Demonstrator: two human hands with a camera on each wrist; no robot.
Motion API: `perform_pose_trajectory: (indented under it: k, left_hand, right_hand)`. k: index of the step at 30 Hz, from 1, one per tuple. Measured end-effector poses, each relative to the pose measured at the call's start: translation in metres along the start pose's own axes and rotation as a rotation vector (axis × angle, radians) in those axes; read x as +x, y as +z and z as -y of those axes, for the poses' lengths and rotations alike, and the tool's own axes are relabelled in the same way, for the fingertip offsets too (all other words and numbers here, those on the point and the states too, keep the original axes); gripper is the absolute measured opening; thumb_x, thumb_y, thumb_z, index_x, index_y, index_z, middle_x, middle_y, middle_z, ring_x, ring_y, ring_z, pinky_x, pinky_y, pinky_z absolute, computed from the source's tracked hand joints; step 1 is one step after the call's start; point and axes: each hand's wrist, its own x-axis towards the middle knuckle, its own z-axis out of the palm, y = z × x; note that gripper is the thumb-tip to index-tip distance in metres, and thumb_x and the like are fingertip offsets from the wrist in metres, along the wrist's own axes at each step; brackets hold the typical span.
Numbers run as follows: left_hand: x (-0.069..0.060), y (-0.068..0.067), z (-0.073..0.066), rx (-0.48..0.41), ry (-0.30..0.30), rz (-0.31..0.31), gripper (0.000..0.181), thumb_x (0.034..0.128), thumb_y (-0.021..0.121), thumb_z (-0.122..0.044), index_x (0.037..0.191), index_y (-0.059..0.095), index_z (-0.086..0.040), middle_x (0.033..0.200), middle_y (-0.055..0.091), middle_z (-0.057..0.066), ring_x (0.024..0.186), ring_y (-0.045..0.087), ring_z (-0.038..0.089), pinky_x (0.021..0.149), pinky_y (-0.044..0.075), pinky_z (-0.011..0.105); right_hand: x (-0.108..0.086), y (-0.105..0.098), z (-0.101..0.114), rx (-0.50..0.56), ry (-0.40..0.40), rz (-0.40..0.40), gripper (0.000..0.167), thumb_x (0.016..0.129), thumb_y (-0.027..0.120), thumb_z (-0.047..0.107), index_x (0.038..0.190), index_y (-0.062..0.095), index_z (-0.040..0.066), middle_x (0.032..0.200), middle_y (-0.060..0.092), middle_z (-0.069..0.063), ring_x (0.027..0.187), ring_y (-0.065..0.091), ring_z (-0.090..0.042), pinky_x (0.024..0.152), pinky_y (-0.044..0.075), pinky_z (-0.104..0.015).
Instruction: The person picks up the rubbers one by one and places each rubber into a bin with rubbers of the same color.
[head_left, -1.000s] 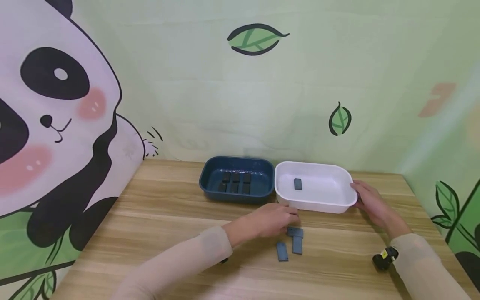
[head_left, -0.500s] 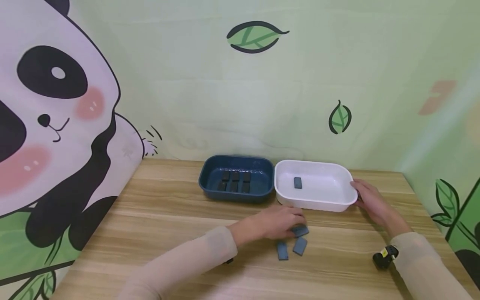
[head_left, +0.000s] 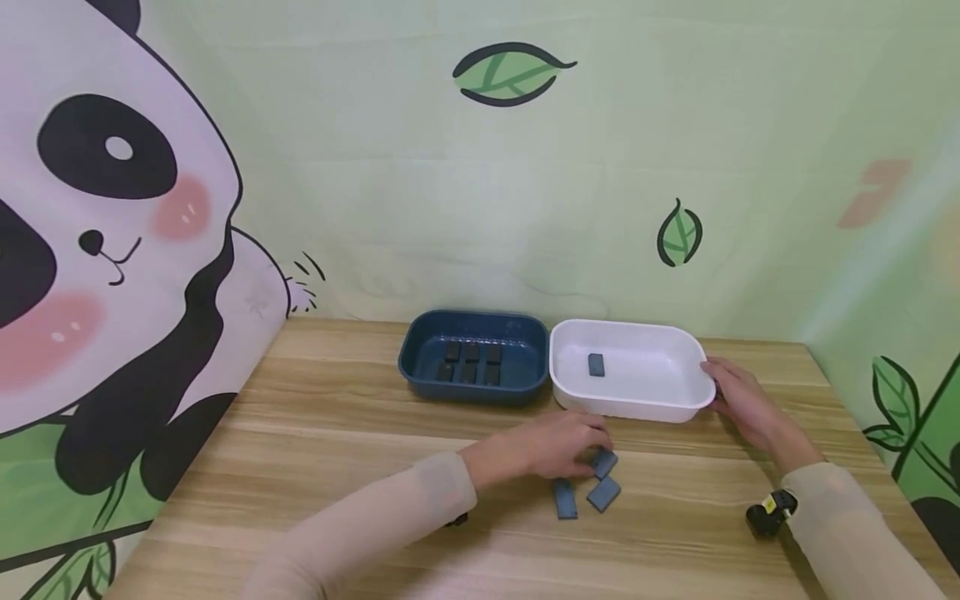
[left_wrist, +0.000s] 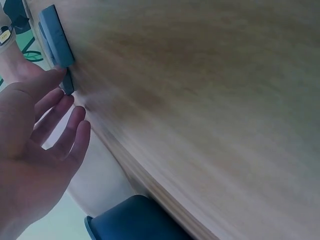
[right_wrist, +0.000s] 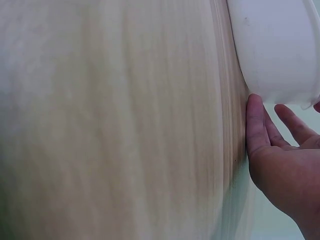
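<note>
My left hand (head_left: pixel 564 443) is low over the table, pinching a small blue-grey rectangular tile (head_left: pixel 605 463) between thumb and fingertips. Two similar tiles lie just in front of it: one slanted tile (head_left: pixel 603 494) near the held one, and one straighter tile (head_left: pixel 566 499) to its left. In the left wrist view, thumb and forefinger meet at the held tile (left_wrist: pixel 67 82), near another tile (left_wrist: pixel 56 37). My right hand (head_left: pixel 746 407) holds the right end of a white tub (head_left: pixel 637 410), a fingertip at its rim. A single blue-grey tile (head_left: pixel 596 365) lies inside this tub.
Left of the white tub, almost touching it, stands a dark blue tub (head_left: pixel 472 392) with several black tiles (head_left: pixel 471 353) in two rows. Both stand toward the back of the wooden table (head_left: pixel 337 433), before a printed wall cloth (head_left: pixel 360 167).
The tiles by my left hand, overlapping at first, have spread and turned apart. My left hand has shifted slightly right. My right hand has stayed at the white tub.
</note>
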Motion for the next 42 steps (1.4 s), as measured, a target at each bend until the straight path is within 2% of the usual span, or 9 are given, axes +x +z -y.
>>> perform_pose_trajectory:
  k: [2, 13, 22, 27, 31, 33, 37, 40, 42]
  left_hand:
    - [0.000, 0.000, 0.001, -0.017, -0.008, 0.006, 0.040, 0.0978, 0.080, -0.030, 0.135, 0.072, -0.017, 0.132, 0.064, -0.006, 0.117, 0.059, 0.004, 0.104, 0.046, 0.013]
    - [0.001, -0.003, 0.004, -0.125, -0.054, 0.048, 0.042, 0.0966, 0.081, -0.029, 0.135, 0.071, -0.017, 0.133, 0.063, -0.005, 0.117, 0.058, 0.005, 0.104, 0.046, 0.015]
    - [0.003, -0.004, 0.007, -0.239, -0.121, 0.016, 0.040, 0.0915, 0.086, -0.036, 0.123, 0.073, -0.015, 0.114, 0.063, -0.007, 0.103, 0.056, 0.004, 0.090, 0.049, 0.014]
    - [0.001, -0.017, 0.007, -0.289, -0.120, -0.001, 0.041, 0.0904, 0.087, -0.038, 0.121, 0.072, -0.014, 0.111, 0.065, -0.008, 0.100, 0.058, 0.003, 0.089, 0.050, 0.013]
    - [0.001, -0.036, 0.005, -0.304, -0.080, -0.052, 0.042, 0.0908, 0.086, -0.038, 0.121, 0.073, -0.012, 0.112, 0.067, -0.006, 0.103, 0.061, 0.006, 0.091, 0.049, 0.011]
    - [0.004, -0.046, 0.006, -0.316, -0.071, -0.096, 0.042, 0.0912, 0.086, -0.037, 0.122, 0.073, -0.012, 0.114, 0.067, -0.005, 0.106, 0.062, 0.006, 0.093, 0.048, 0.010]
    - [0.015, -0.063, 0.011, -0.321, -0.101, -0.178, 0.044, 0.0913, 0.086, -0.037, 0.125, 0.073, -0.012, 0.115, 0.066, -0.007, 0.110, 0.060, 0.006, 0.098, 0.047, 0.011]
    - [0.028, -0.071, 0.018, -0.306, -0.130, -0.216, 0.045, 0.0908, 0.086, -0.037, 0.126, 0.073, -0.012, 0.116, 0.067, -0.003, 0.111, 0.061, 0.010, 0.098, 0.048, 0.012]
    - [0.037, -0.073, 0.023, -0.287, -0.144, -0.230, 0.046, 0.0904, 0.087, -0.037, 0.126, 0.073, -0.011, 0.117, 0.068, 0.000, 0.111, 0.061, 0.013, 0.096, 0.048, 0.013]
  right_hand:
    - [0.001, -0.001, 0.000, -0.005, -0.005, 0.000, 0.073, 0.117, 0.027, 0.042, 0.163, 0.010, -0.012, 0.167, 0.019, -0.036, 0.140, 0.042, -0.029, 0.089, 0.053, -0.012]
    - [0.000, 0.000, 0.000, -0.010, 0.003, -0.001, 0.073, 0.117, 0.026, 0.042, 0.163, 0.011, -0.012, 0.168, 0.018, -0.035, 0.146, 0.035, -0.038, 0.088, 0.052, -0.011]
    - [-0.001, -0.001, 0.000, -0.018, -0.001, -0.008, 0.072, 0.117, 0.026, 0.042, 0.164, 0.012, -0.011, 0.168, 0.020, -0.035, 0.142, 0.040, -0.033, 0.088, 0.052, -0.011]
    - [0.000, 0.000, -0.001, -0.006, 0.000, -0.007, 0.071, 0.117, 0.027, 0.041, 0.164, 0.013, -0.011, 0.167, 0.021, -0.035, 0.136, 0.046, -0.024, 0.089, 0.053, -0.012]
    - [0.000, 0.001, 0.000, 0.000, -0.002, -0.013, 0.071, 0.117, 0.029, 0.041, 0.164, 0.015, -0.011, 0.167, 0.023, -0.034, 0.125, 0.050, -0.011, 0.089, 0.054, -0.014]
    - [0.001, 0.001, 0.000, 0.004, -0.003, -0.013, 0.071, 0.117, 0.029, 0.041, 0.164, 0.014, -0.010, 0.167, 0.022, -0.034, 0.130, 0.050, -0.018, 0.089, 0.054, -0.014]
    - [0.002, 0.000, 0.000, 0.001, -0.008, -0.016, 0.071, 0.117, 0.028, 0.042, 0.164, 0.014, -0.010, 0.167, 0.022, -0.034, 0.123, 0.054, -0.011, 0.089, 0.054, -0.013]
    - [0.002, 0.000, -0.002, -0.001, -0.012, -0.020, 0.072, 0.117, 0.029, 0.042, 0.164, 0.015, -0.010, 0.166, 0.023, -0.035, 0.109, 0.052, 0.004, 0.089, 0.055, -0.014]
    - [0.001, 0.000, -0.003, 0.000, -0.011, -0.019, 0.072, 0.117, 0.029, 0.042, 0.164, 0.014, -0.011, 0.166, 0.022, -0.035, 0.108, 0.051, 0.005, 0.089, 0.054, -0.014]
